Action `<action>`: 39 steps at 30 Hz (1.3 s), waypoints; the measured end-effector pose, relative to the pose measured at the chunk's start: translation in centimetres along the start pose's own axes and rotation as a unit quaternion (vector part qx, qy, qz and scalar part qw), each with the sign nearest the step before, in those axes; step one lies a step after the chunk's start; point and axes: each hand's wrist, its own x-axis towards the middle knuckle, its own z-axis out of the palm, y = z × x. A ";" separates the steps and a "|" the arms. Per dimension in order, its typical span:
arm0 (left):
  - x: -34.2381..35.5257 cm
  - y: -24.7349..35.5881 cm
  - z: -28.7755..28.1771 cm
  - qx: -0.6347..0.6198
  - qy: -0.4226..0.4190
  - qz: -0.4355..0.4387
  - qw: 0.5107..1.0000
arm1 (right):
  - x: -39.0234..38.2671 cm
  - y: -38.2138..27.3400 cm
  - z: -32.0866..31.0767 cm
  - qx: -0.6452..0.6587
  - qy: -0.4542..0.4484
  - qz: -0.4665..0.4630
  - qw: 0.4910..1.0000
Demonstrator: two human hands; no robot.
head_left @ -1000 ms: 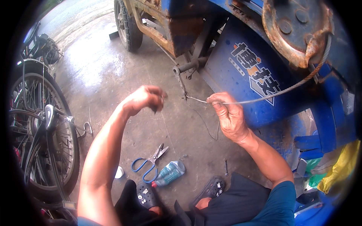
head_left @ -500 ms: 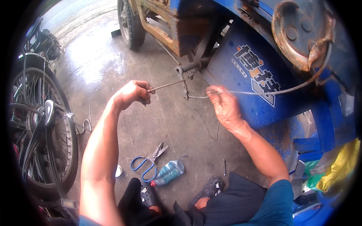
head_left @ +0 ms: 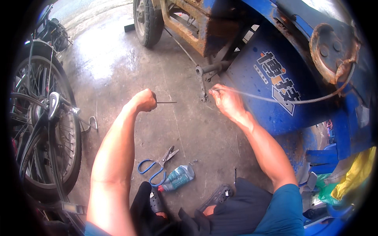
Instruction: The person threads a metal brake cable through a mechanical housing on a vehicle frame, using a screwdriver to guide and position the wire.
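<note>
My left hand (head_left: 144, 100) is closed in a fist around a thin, dark metal rod (head_left: 167, 102); its short free length points right, clear of other things. My right hand (head_left: 227, 100) pinches a steel wire cable (head_left: 267, 96) close to its end, with the fingertips beside a hanging metal lever (head_left: 203, 87). Whether they touch the lever, I cannot tell. From my right hand the cable sags across a blue panel (head_left: 252, 78) and rises to a rusty round bracket (head_left: 334, 53) at the upper right. The cable's very end is hidden by my fingers.
Blue-handled scissors (head_left: 159, 165) and a clear plastic bottle (head_left: 178, 178) lie on the concrete floor near my feet. A bicycle (head_left: 47, 126) stands at the left. Ahead are a rusty vehicle frame (head_left: 189, 29) and tyre (head_left: 149, 25); a yellow bag (head_left: 354, 173) lies right.
The rod has swung down from the lever and now points level. My right hand has moved left toward the lever with the cable. The thin loop below it no longer shows; the view has shifted.
</note>
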 end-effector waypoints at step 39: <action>-0.3 2.1 -1.9 -0.355 -0.032 -0.377 0.855 | 1.2 -0.6 0.6 0.071 -0.060 0.139 0.986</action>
